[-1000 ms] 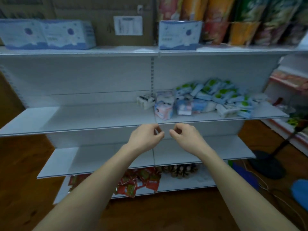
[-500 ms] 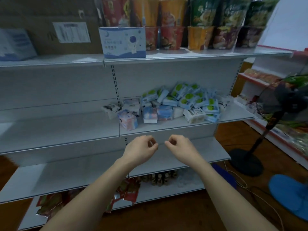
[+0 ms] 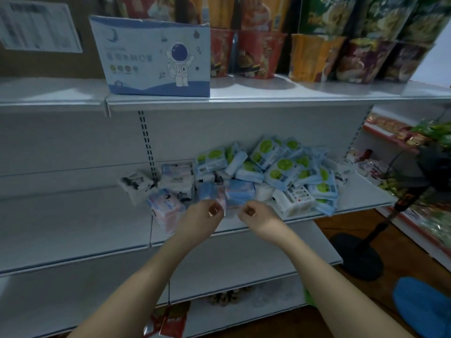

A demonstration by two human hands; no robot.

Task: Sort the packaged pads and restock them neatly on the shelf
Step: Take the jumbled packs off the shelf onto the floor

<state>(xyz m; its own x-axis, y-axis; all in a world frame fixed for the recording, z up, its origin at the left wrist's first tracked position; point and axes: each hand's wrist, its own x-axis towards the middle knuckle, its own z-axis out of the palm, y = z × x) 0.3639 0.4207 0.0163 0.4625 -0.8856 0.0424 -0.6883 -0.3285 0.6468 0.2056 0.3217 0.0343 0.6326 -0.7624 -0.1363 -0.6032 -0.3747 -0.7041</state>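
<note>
Curled fingers on both my hands, and nothing in either: my left hand (image 3: 202, 219) and my right hand (image 3: 258, 217) hover side by side at centre frame, fingertips tucked toward the palms, just in front of the shelf edge (image 3: 244, 231). Right behind them lie two blue-and-pink packs (image 3: 227, 195); whether my knuckles touch them I cannot tell. Left of my left hand a pink pack (image 3: 166, 208) tilts over the edge. Further out, right of centre, the green-labelled pads (image 3: 280, 167) sit in a loose heap, with white packs (image 3: 181, 178) to the left. To do this well, I judge I should uncurl first, rescue the tilting pack, then group by colour into straight rows on the bare shelf at left.
</note>
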